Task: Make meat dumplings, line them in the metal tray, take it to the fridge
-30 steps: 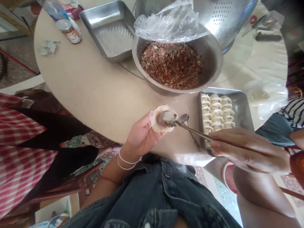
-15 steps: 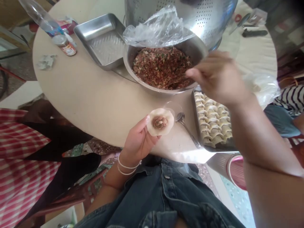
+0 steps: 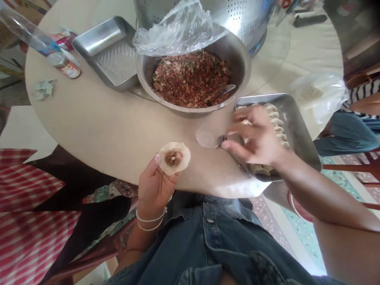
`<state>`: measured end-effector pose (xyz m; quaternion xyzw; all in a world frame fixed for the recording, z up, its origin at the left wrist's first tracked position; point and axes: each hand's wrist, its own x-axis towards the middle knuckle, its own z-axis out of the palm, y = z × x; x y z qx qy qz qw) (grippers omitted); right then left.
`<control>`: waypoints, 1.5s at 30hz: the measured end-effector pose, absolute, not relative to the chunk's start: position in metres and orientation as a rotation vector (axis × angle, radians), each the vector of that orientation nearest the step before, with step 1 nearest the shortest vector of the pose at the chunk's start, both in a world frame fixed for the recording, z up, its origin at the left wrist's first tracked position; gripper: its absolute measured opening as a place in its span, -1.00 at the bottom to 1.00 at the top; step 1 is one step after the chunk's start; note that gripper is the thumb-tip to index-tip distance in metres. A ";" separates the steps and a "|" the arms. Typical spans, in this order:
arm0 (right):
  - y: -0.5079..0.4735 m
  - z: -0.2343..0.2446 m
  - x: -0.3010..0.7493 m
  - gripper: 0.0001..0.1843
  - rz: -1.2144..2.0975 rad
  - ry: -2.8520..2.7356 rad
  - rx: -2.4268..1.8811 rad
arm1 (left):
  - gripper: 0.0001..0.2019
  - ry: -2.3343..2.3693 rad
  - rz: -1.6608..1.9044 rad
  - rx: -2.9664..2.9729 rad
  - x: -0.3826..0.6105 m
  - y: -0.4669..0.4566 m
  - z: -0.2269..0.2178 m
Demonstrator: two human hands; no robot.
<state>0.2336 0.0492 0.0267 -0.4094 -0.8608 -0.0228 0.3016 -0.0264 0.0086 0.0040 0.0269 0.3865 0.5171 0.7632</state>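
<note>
Nearer me than the steel bowl (image 3: 241, 71), my left hand (image 3: 157, 185) grasps a round dough wrapper (image 3: 185, 156), thumb on its edge, fingers beneath, filling (image 3: 173, 158) centred. To the bowl's near right, my blurred right hand (image 3: 259, 136) hangs unclenched over the dumpling tray (image 3: 299, 130). Left of the bowl, a jar (image 3: 63, 65) bears an unreadable label (image 3: 71, 71).

Wrapper (image 3: 184, 156): plain pale cream
Filling (image 3: 173, 158): pinkish brown with paler bits
Meat mix (image 3: 191, 81): reddish brown, flecked green and white
Bowl (image 3: 240, 59): plain silver grey
Colander (image 3: 249, 19): silver, patterned with rows of dark holes
Dumplings (image 3: 278, 122): creamy white
Table (image 3: 103, 118): beige
Bracelets (image 3: 149, 220): white
Denim clothes (image 3: 184, 245): dark blue
Checked cloth (image 3: 29, 241): red and white squares
Striped top (image 3: 360, 94): black and white bands
Floor (image 3: 310, 225): pale green and speckled pinkish areas, with white strips
</note>
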 end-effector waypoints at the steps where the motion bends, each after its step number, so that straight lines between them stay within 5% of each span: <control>1: 0.047 0.019 0.232 -0.60 -0.030 -2.425 -1.128 | -0.56 0.844 1.122 0.061 -0.027 0.008 0.002; 11: 0.060 0.006 0.206 -0.16 0.148 -2.704 -1.438 | -0.56 0.851 1.103 0.051 -0.009 0.006 0.008; 28: -0.011 0.000 0.192 -0.21 -0.146 -2.445 -1.217 | -0.57 0.729 1.005 0.043 0.003 0.012 0.012; 40: 0.052 0.011 0.211 -0.18 0.464 -2.567 -1.520 | -0.61 0.758 1.090 0.096 -0.005 0.008 0.006; 45: 0.054 0.008 0.205 -0.18 0.367 -2.538 -1.507 | -0.59 0.764 1.109 0.074 -0.005 0.010 0.007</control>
